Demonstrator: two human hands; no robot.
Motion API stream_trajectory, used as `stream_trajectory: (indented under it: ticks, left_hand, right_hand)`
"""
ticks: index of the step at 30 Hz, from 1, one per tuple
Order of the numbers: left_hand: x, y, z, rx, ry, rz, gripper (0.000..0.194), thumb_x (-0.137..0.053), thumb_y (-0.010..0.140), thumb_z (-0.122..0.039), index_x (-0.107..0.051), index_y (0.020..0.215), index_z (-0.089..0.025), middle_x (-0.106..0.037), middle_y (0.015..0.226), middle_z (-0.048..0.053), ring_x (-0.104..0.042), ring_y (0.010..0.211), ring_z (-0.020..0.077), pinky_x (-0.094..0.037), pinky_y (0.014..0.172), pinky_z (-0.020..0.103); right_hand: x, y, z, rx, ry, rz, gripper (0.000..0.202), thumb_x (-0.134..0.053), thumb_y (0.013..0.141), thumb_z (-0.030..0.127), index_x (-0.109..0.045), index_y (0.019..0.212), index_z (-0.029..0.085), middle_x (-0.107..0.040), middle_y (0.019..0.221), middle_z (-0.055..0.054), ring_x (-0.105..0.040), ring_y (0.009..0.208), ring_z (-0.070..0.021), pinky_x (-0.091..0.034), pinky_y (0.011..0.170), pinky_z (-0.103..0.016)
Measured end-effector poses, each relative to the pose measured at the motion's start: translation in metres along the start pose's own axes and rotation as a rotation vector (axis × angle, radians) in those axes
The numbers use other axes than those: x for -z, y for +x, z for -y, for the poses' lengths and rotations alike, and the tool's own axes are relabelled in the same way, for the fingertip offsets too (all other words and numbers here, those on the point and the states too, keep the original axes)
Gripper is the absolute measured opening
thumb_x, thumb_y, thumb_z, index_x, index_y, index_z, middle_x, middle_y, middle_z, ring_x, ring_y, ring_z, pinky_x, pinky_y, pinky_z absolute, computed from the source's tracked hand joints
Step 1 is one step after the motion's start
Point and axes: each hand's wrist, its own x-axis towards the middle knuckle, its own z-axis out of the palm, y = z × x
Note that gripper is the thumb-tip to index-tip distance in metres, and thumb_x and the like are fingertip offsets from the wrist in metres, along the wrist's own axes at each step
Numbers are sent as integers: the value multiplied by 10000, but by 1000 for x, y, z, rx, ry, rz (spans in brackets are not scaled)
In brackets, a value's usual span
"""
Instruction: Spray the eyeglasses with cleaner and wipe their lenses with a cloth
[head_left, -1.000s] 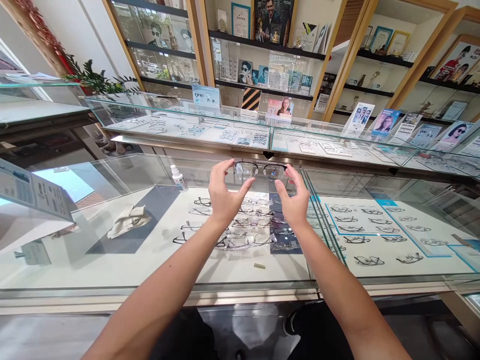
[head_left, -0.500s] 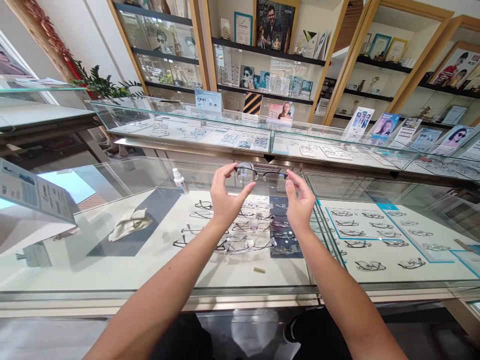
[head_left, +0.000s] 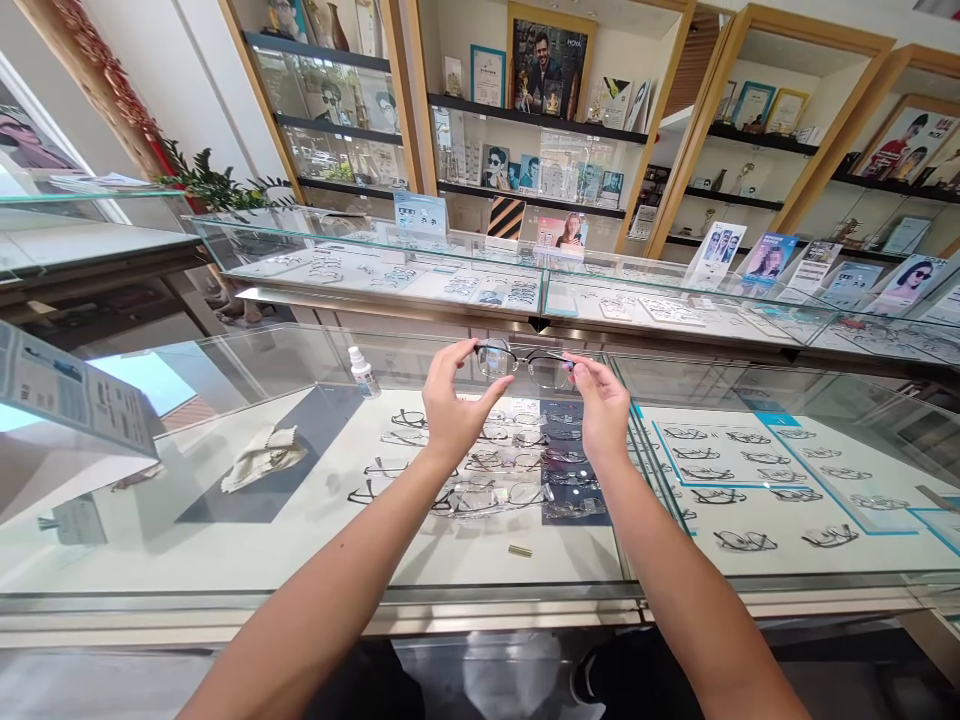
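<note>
Center frame, the glasses [head_left: 547,371] stay held at both ends as my left hand [head_left: 453,402] grips one and my right hand [head_left: 606,415], repositioned outward, pinches the other.

Glass counter [head_left: 322,565]: room to pass along front edge & betw. bottle [head_left: 364,374] and L hand [head_left: 454,400]. Obstacles: bottle nr far edge, cloth [head_left: 264,459] L of middle, sign [head_left: 79,395] at L end.
</note>
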Motion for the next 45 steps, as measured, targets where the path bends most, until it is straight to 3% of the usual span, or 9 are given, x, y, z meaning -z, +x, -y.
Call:
stream_trajectory:
  ticks: [9,14,19,24,31,40,45]
  left_hand:
    - [0,-2,2,-10,2,11,598,-867,889,-544,-689,1349,-207,-761,1275,147,-718,1178,301,-608,942,464]
    - [1,-1,2,-17,31,39,595,-858,895,-545,-675,1350,-209,-755,1286,151,-713,1206,310,-612,958,479]
    - [3,-1,-2,-116,47,89,566,-874,887,-490,-659,1340,-229,-756,1294,143,-719,1238,322,-594,1058,531]
    - [3,-2,-2,-202,66,175,546,-884,876,-490,-665,1318,-258,-765,1307,141,-737,1241,333,-599,1065,528]
    - [5,-1,-4,-359,95,155,603,-899,884,-426,-624,1396,-266,-774,1297,133,-759,1193,322,-601,995,486]
    - [7,-1,-9,-257,67,239,573,-886,890,-437,-644,1377,-258,-763,1311,127,-739,1223,315,-578,1042,475]
    - [9,1,-13,-266,53,246,545,-871,913,-407,-637,1377,-241,-761,1309,124,-734,1227,301,-579,1048,453]
  right_hand:
    - [-4,1,-7,-123,186,38,301,-758,939,498,-791,1097,244,-859,1160,-100,-825,1062,-260,-625,1043,-483]
    - [1,3,-6,-99,128,37,265,-723,944,451,-800,1096,248,-859,1135,-93,-814,1074,-275,-622,1040,-504]
    - [8,3,5,151,-193,95,241,-662,996,411,-795,1141,272,-818,1247,-87,-741,1230,-280,-565,1111,-507]
    - [10,2,10,359,-536,229,136,-696,988,334,-822,1036,315,-792,1278,-59,-688,1246,-289,-501,1139,-534]
    - [15,8,5,308,-578,340,129,-689,996,334,-812,968,308,-797,1270,-46,-672,1213,-288,-486,1107,-535]
    - [18,12,7,183,-437,419,130,-720,981,359,-807,916,288,-800,1240,-63,-688,1218,-288,-447,1147,-529]
    - [19,13,7,131,-400,444,156,-719,985,389,-809,923,278,-796,1242,-82,-684,1228,-294,-423,1157,-515]
